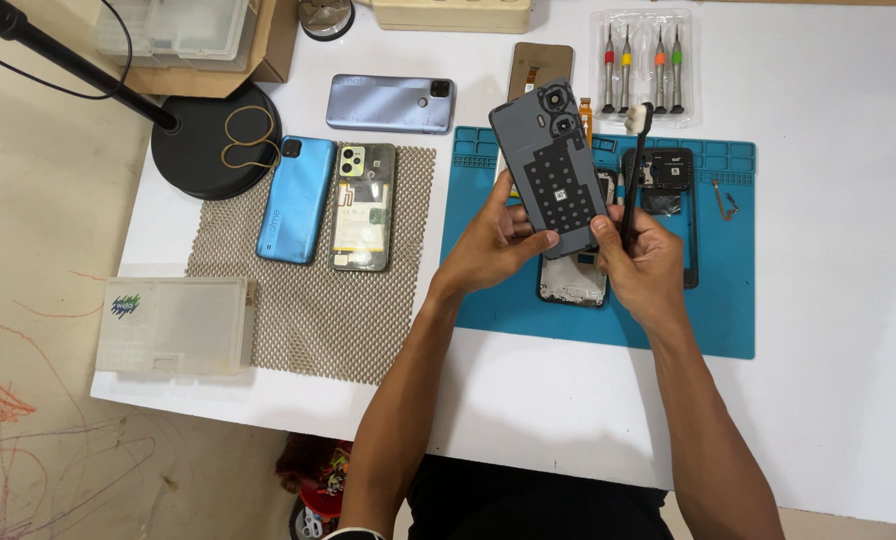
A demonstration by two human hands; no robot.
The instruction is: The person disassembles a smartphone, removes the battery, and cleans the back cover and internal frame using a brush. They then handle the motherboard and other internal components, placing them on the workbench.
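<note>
Bright, even overhead light, sharp focus throughout

The white table [848, 300] reads nearly overexposed on its right side; soft shadows fall beneath the forearms toward the near edge. A mild sheen lies on the blue phone [297, 199]. Edges bend slightly from the wide lens.

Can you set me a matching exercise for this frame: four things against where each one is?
Things:
1. grey back cover
2. black brush
3. blue phone
4. screwdriver set

Places:
A. lying on the mesh mat
B. upright in the right hand
C. in a clear case beyond the blue mat
D. held up by both hands, left hand at its lower edge

Pairs: 1-D, 2-B, 3-A, 4-C
</note>
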